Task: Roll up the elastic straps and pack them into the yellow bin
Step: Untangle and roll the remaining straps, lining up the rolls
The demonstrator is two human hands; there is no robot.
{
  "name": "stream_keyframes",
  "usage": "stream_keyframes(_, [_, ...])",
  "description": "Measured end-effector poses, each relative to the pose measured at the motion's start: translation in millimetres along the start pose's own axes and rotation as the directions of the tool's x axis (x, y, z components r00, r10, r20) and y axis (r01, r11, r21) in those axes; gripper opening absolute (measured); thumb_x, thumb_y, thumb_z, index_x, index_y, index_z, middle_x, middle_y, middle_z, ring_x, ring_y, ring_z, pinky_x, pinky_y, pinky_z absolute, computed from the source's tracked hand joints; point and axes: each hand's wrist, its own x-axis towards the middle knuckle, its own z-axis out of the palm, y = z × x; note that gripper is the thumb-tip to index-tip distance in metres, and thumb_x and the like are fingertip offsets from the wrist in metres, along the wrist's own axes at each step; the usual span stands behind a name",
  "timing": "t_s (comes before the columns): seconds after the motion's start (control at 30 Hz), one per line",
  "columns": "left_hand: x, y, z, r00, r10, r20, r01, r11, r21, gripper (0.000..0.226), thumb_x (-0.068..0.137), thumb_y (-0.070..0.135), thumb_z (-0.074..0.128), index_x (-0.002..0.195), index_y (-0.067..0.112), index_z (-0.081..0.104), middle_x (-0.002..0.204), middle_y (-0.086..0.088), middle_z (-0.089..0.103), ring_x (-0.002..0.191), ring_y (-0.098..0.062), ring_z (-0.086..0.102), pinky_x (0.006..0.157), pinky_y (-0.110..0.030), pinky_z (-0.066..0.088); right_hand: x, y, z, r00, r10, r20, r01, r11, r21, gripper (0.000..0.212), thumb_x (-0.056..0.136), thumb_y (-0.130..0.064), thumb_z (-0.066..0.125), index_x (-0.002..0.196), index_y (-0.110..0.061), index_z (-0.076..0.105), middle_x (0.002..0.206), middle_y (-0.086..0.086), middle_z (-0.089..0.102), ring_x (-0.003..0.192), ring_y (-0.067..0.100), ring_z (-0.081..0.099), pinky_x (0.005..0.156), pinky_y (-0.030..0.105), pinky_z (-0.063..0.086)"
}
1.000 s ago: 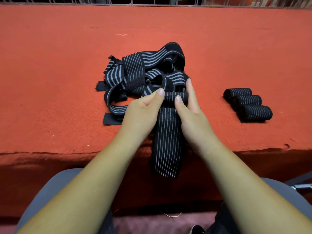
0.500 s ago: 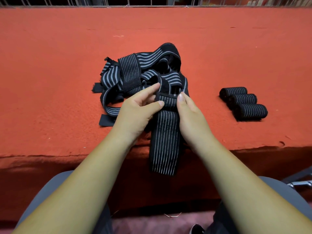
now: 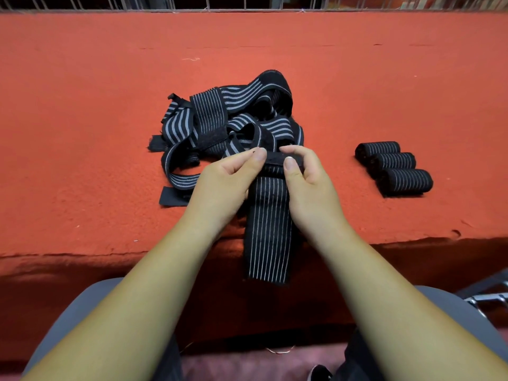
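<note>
We are now curling both hands onto the far end of the strap (image 3: pixel 268 229) (its tail is hanging over the red table (image 3: pixel 82 105) edge). The left hand (image 3: pixel 222 182) and right hand (image 3: pixel 308 185) are pinching it, where a moment ago the fingers were lying straighter, so the first turn is starting. Three finished rolls (image 3: pixel 393 169) are waiting at right, the yellow bin is out of view, and we are finding no legible writing.

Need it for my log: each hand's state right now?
Left hand: pinches the rolled-over end of the striped elastic strap.
Right hand: pinches that same end.
</note>
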Motion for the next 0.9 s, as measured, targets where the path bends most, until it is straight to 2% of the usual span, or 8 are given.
stream_keyframes(0.13, [-2.0,1.7,-0.3,0.999,0.000,-0.045,-0.001,1.000,-0.014,0.034,0.102,0.050,0.067,0.128,0.033,0.080,0.124,-0.001,0.081,0.121,-0.022,0.074,0.112,-0.063,0.053,0.8,1.9,-0.2,0.998,0.021,0.061,-0.025,0.998,0.064,0.029,0.110,-0.030,0.056,0.135,-0.039,0.067,0.134,-0.012,0.072,0.125,0.007,0.067,0.114,0.044,0.051])
stream_keyframes(0.23, [0.4,3.5,-3.9,0.999,0.003,-0.032,-0.005,0.998,-0.064,0.034,0.094,0.039,0.074,0.127,0.034,0.081,0.118,-0.005,0.075,0.110,-0.025,0.067,0.115,-0.071,0.044,3.9,-1.0,-1.5,0.990,0.111,0.083,-0.122,0.981,0.151,0.034,0.106,-0.045,0.056,0.135,-0.038,0.072,0.135,-0.014,0.074,0.129,0.005,0.067,0.119,0.045,0.049])
stream_keyframes(0.37, [1.2,1.9,-4.1,0.998,0.065,-0.009,-0.065,0.991,-0.117,0.040,0.091,0.018,0.071,0.126,0.034,0.081,0.107,-0.002,0.071,0.106,-0.025,0.052,0.102,-0.051,0.045,4.5,-0.5,-3.2,0.978,0.160,0.130,-0.179,0.972,0.149,0.044,0.105,-0.060,0.050,0.126,-0.032,0.077,0.122,-0.010,0.081,0.120,0.013,0.074,0.114,0.053,0.052])
stream_keyframes(0.47, [-1.0,4.7,-2.8,0.998,0.062,0.025,-0.058,0.988,-0.141,0.043,0.089,0.010,0.071,0.127,0.030,0.081,0.111,-0.001,0.076,0.109,-0.027,0.054,0.113,-0.053,0.042,5.0,0.9,-2.4,0.974,0.187,0.128,-0.210,0.957,0.198,0.044,0.102,-0.059,0.054,0.124,-0.030,0.078,0.120,-0.003,0.082,0.118,0.021,0.076,0.112,0.057,0.053])
stream_keyframes(0.53, [-0.7,5.6,-2.7,0.999,0.030,0.018,-0.027,0.989,-0.145,0.042,0.090,0.013,0.073,0.129,0.027,0.080,0.117,-0.008,0.077,0.110,-0.029,0.061,0.121,-0.062,0.039,6.4,1.3,-1.2,0.973,0.194,0.126,-0.217,0.955,0.204,0.045,0.098,-0.060,0.055,0.125,-0.030,0.077,0.121,0.000,0.081,0.120,0.025,0.075,0.112,0.059,0.052])
stream_keyframes(0.63, [-0.3,2.3,-2.2,1.000,-0.005,0.012,0.006,0.995,-0.095,0.033,0.096,0.033,0.074,0.127,0.023,0.080,0.128,-0.022,0.076,0.117,-0.040,0.071,0.119,-0.069,0.042,7.8,2.2,-0.2,0.978,0.190,0.085,-0.202,0.967,0.156,0.051,0.097,-0.057,0.055,0.137,-0.030,0.070,0.132,-0.007,0.076,0.127,0.015,0.069,0.118,0.051,0.048])
stream_keyframes(0.73, [0.2,-5.5,-1.6,0.996,-0.008,0.090,0.011,0.999,-0.039,0.035,0.104,0.045,0.063,0.126,0.024,0.080,0.126,-0.024,0.076,0.130,-0.056,0.061,0.116,-0.073,0.042,8.0,2.0,-1.7,0.975,0.202,0.089,-0.209,0.974,0.082,0.062,0.103,-0.050,0.053,0.160,-0.026,0.052,0.154,-0.010,0.060,0.143,0.008,0.055,0.127,0.043,0.038])
stream_keyframes(0.9, [4.1,-7.0,-2.2,0.995,0.003,0.100,-0.002,1.000,-0.009,0.048,0.097,0.058,0.070,0.140,0.035,0.072,0.141,-0.032,0.064,0.137,-0.049,0.059,0.119,-0.070,0.042,8.8,1.0,-10.2,0.961,0.226,0.163,-0.231,0.973,0.018,0.070,0.105,-0.061,0.049,0.168,-0.032,0.039,0.166,-0.013,0.048,0.151,0.006,0.045,0.131,0.041,0.031])
